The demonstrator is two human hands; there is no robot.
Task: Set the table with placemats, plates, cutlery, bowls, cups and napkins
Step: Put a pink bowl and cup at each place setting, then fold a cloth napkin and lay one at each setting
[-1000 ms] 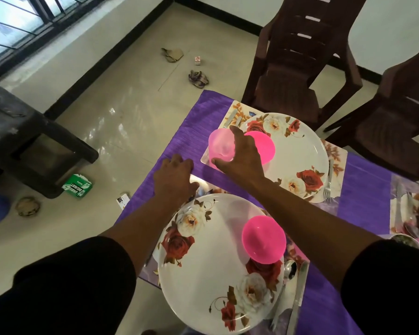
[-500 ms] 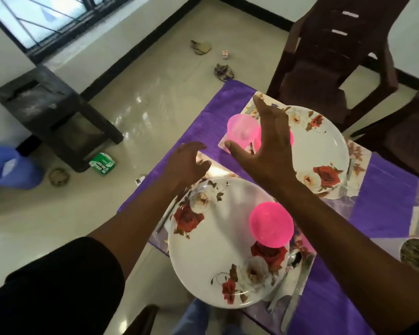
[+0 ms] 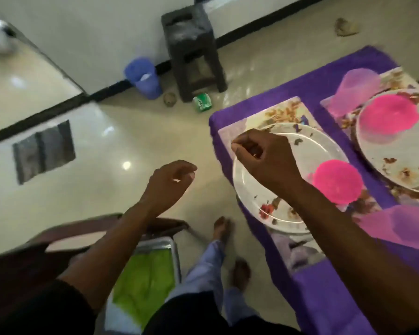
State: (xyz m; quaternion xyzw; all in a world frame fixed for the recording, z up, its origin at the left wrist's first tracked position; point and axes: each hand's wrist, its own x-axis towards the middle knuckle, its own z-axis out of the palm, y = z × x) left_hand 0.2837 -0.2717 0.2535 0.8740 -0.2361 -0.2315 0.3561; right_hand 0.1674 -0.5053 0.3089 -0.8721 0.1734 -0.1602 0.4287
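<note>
- A tray (image 3: 155, 245) sits on a chair (image 3: 58, 235) at lower left, holding green cloth (image 3: 145, 281), likely the napkins; judging by this, napkins are not yet laid.
- The left hand (image 3: 168, 182) hangs over the floor, well off the counter (image 3: 324, 293), fingers loosely curled and holding nothing.
- The right hand (image 3: 264, 155) hovers over the near plate (image 3: 252, 189), fingers curled in; the blur makes it impossible to tell whether it pinches anything.
- The near plate rests on its placemat (image 3: 237, 131), with a pink bowl (image 3: 338, 181) on its right part. That setting has mat, plate and bowl in place.
- A blurred pale pink shape (image 3: 397, 226) lies just right of the near plate, probably a cup, though this is unsure.
- Cutlery for the near setting cannot be made out in the blur.
- The far plate (image 3: 397, 165) at right carries a second bowl (image 3: 388, 114), with a pale pink cup (image 3: 356, 88) beside it on its own mat.
- Overall the task looks well along: two settings are largely dressed, and napkins appear to be the main thing left.
</note>
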